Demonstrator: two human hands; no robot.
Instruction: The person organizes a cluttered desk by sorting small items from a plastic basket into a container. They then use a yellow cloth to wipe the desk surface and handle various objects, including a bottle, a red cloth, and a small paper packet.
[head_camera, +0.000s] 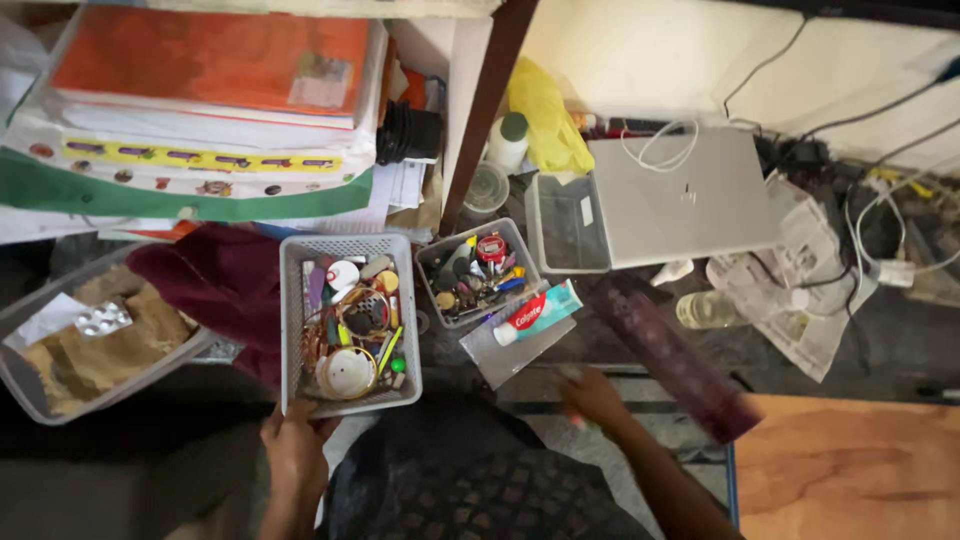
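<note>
Left hand (292, 440) gripping grey basket (296, 330) near edge, right hand (592, 395) blurred

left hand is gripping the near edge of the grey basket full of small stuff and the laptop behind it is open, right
Not quite. The head view shows the laptop shut, its silver lid down with a white cable coiled on top. The rest holds: the left hand grips the near edge of the grey basket of small odds and ends.

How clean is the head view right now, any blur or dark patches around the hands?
Head view: the right hand and the long dark purple object beside it are motion-smeared; the left hand at the grey basket sits in dim shadow; the closed laptop and wall are brightly lit; edges bow slightly from the wide lens.
</note>
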